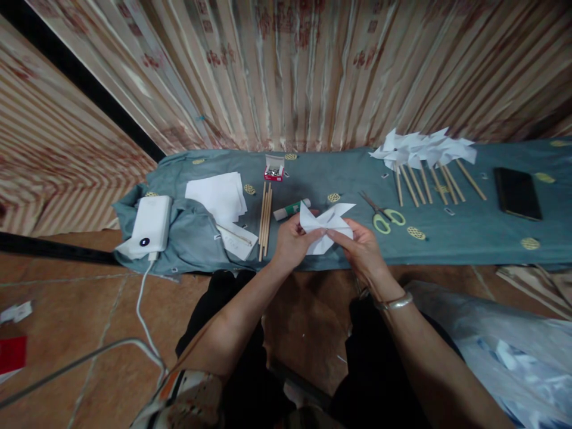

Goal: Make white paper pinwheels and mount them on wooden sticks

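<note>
A white paper pinwheel (333,219) with folded points is held between both hands over the front edge of the cloth. My left hand (292,241) grips its left side, the thumb pressed at the middle. From the right, my right hand (361,247) pinches the same paper, its thumb close to the other one. Just behind the left hand lies a glue stick (291,210) with a green label. Scissors (384,215) with light green handles rest to the right of my right hand. Several wooden sticks (265,223) lie left of my left hand.
A small red box (274,170) holds shiny metal bits. White paper sheets (218,193) and a power bank (152,225) with a cable sit at left. Finished pinwheels on sticks (424,152) and a dark phone (517,193) lie at right. A plastic bag (504,339) is on the floor.
</note>
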### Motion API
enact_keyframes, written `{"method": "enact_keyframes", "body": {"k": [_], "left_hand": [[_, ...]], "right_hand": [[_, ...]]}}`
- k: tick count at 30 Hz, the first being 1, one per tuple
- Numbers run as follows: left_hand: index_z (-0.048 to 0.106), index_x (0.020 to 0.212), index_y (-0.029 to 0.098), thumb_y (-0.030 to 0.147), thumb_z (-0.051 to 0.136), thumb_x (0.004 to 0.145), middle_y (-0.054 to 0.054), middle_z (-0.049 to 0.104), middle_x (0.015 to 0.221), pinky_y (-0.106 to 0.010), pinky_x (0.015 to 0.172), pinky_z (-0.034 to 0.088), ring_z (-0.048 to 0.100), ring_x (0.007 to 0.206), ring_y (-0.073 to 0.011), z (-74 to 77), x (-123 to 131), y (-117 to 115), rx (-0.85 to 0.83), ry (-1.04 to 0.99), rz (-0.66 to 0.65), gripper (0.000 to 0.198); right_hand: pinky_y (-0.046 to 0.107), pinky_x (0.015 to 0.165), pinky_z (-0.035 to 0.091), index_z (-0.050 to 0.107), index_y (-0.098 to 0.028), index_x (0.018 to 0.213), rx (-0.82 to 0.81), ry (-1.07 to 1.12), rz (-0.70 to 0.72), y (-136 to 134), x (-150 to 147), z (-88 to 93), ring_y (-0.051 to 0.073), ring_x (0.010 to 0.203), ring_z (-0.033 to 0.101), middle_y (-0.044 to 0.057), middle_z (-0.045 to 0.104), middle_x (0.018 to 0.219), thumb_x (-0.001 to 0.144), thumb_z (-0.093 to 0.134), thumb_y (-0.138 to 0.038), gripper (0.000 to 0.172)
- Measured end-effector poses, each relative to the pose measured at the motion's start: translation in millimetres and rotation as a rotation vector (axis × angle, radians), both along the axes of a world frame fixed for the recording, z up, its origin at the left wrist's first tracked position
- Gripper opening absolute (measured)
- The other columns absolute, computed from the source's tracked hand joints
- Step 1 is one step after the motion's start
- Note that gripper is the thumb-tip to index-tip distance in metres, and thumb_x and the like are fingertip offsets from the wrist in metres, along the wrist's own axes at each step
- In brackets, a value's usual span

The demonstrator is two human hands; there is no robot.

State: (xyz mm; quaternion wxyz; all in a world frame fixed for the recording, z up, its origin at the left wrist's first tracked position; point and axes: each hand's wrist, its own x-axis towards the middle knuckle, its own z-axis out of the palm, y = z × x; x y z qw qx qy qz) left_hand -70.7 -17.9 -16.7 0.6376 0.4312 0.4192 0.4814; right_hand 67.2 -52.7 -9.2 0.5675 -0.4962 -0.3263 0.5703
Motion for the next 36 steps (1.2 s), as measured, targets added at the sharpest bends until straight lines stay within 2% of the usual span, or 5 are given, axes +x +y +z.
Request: {"method": "enact_keyframes", "body": {"k": [9,16,19,28,36], "left_hand": [[0.068,0.096,0.015,0.034,0.087,0.052,0.001,0.069,0.075,-0.026,0.066,0.05,0.062,0.065,-0.0127,-1.8,0,0,-0.014,-0.032,-0.013,0.051],[0.067,0.099,0.014,0.031,0.087,0.051,0.002,0.068,0.073,-0.025,0.066,0.049,0.061,0.064,-0.012,-0.8,-3,-2,-0.045,-0.038,-0.069,0.054],[0.067,0.096,0.013,0.029,0.087,0.051,0.002,0.067,0.072,-0.024,0.065,0.048,0.06,0.062,-0.011,0.7,-6,-3,-0.05,-0.032,-0.091,0.052],[0.068,0.097,0.014,0.025,0.086,0.051,0.001,0.069,0.075,-0.026,0.068,0.049,0.062,0.067,-0.0138,-0.4,-9,-6,-0.063,-0.02,-0.086,0.05],[0.068,0.093,0.014,0.025,0.086,0.05,0.002,0.069,0.072,-0.026,0.067,0.049,0.062,0.065,-0.0133,-2.1,-10,-3,-0.062,-0.053,-0.052,0.048]], "right_hand": [[0.026,0.068,0.051,0.072,-0.024,0.087,0.006,0.002,0.015,0,0,-4.4,0.014,0.068,0.064,-0.003,0.074,0.077,0.06,0.086,-0.035,0.033],[0.026,0.062,0.052,0.07,-0.022,0.078,-0.052,0.029,0.058,-2,0,9.2,0.014,0.06,0.065,-0.002,0.074,0.07,0.058,0.087,-0.041,0.032],[0.027,0.062,0.053,0.072,-0.021,0.078,-0.067,0.028,0.052,-2,0,10.0,0.014,0.059,0.065,-0.001,0.075,0.07,0.054,0.089,-0.039,0.035],[0.029,0.065,0.054,0.072,-0.022,0.083,-0.032,0.001,0.059,1,-5,3.2,0.015,0.062,0.067,-0.001,0.076,0.074,0.057,0.088,-0.037,0.034],[0.029,0.067,0.055,0.073,-0.023,0.081,-0.018,0.03,0.07,3,-9,5.6,0.016,0.064,0.069,-0.001,0.076,0.074,0.051,0.09,-0.036,0.037]]}}
